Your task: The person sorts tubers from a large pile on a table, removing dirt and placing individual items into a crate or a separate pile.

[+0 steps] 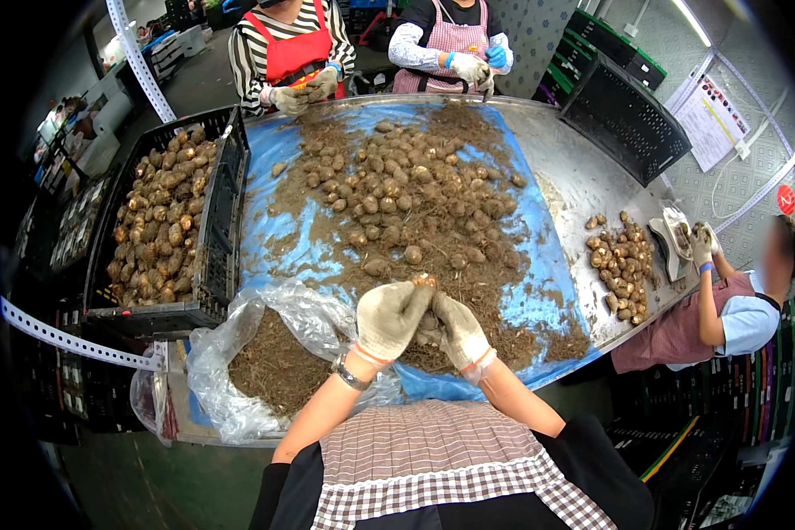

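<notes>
My left hand (pixel 385 322), in a soiled white work glove, grips a small brown taro corm (pixel 425 281); its pale cut end shows above the fingers. From the other side my right hand (pixel 462 332), gloved too, pinches the corm lower down. Most of the corm is hidden by the gloves. Beyond my hands, a heap of taro corms (pixel 397 172) lies among loose root fibres and soil on a blue plastic sheet (pixel 265 245). Left of my left wrist, a clear plastic bag (pixel 205 371) stands open, filled with brown fibrous debris (pixel 278 364).
At left stands a black plastic crate (pixel 228 218) full of corms. On the metal table (pixel 550 152) at right lie a smaller corm pile (pixel 619 265), a weighing scale (pixel 668 245) and a tilted black crate (pixel 626 119). Two people work opposite; another handles something at the scale.
</notes>
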The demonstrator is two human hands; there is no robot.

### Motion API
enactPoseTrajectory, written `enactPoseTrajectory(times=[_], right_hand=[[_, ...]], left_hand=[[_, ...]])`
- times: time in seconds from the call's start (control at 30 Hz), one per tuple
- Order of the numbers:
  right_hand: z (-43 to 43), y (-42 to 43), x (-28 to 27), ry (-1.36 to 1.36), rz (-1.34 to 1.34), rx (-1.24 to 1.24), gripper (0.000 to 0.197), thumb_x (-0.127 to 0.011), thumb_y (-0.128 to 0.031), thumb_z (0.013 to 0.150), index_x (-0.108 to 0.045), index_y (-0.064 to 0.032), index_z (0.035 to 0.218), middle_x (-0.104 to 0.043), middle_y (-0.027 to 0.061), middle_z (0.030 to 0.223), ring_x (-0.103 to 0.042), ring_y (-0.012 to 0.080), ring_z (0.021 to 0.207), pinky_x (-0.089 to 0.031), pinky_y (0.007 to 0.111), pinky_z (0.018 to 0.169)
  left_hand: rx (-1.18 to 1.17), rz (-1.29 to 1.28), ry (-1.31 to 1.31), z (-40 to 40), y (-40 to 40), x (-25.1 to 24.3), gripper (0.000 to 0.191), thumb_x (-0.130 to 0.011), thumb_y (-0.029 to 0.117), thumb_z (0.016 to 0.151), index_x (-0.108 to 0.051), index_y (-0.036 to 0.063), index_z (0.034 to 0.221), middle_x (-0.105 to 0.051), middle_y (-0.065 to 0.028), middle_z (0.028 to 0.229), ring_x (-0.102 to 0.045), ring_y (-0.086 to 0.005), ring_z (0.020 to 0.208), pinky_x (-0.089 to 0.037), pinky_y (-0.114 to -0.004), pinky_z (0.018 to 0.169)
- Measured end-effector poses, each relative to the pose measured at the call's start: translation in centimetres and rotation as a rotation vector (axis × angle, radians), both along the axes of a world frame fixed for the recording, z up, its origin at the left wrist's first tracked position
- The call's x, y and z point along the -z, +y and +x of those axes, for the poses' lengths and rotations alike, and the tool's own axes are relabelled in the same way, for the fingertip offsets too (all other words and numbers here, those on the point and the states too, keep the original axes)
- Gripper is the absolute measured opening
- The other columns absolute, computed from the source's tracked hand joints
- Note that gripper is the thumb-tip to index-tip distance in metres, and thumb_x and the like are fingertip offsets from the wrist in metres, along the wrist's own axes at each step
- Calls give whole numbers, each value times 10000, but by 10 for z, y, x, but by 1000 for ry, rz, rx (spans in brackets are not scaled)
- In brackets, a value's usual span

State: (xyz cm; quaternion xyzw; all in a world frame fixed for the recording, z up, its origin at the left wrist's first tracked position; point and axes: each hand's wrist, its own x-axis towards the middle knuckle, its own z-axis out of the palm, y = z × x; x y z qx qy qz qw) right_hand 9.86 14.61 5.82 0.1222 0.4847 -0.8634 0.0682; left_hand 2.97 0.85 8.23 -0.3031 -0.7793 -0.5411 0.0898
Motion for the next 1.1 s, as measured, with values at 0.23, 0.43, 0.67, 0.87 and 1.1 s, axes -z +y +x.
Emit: enactPoseTrajectory(times=[0.23,0.43,0.67,0.87,1.1], right_hand=[[-4,5,10,-10,-621,-43,322,-443,-365,1030,-564,-70,1076,-457,-17,694,-366,106,545,-378,260,576],[-8,3,3,-96,-485,4,341,-452,-380,1026,-577,-65,1066,-472,-16,677,-395,104,536,-392,262,567],[-6,24,33,-184,-272,-15,327,-602,-385,953,-620,-79,1064,-501,-13,645,-474,105,529,-434,266,516],[-22,106,39,-104,-554,658,332,-787,-177,803,-636,-78,1082,-683,54,878,-607,143,653,-527,235,579],[-75,110,35,-56,366,336,437,-698,-202,866,-594,-59,1266,-684,96,1080,-652,168,779,-559,307,808]], left_hand=[[-86,54,-322,4,-12,30,270,-641,167,904,-583,3,698,-500,-100,567,-488,-174,509,-406,-328,505],[-45,188,-429,5,6,14,165,-576,165,923,-596,5,888,-577,-72,739,-538,-149,688,-433,-319,621],[75,-235,-268,-4,16,35,220,-581,231,892,-577,42,779,-574,-186,676,-599,-362,634,-457,-428,569],[185,-285,-336,27,22,76,201,-610,216,866,-593,65,734,-557,-134,624,-565,-305,573,-496,-369,584],[139,-221,-157,10,15,106,139,-673,201,795,-703,65,791,-590,-123,632,-594,-327,684,-488,-460,739]])
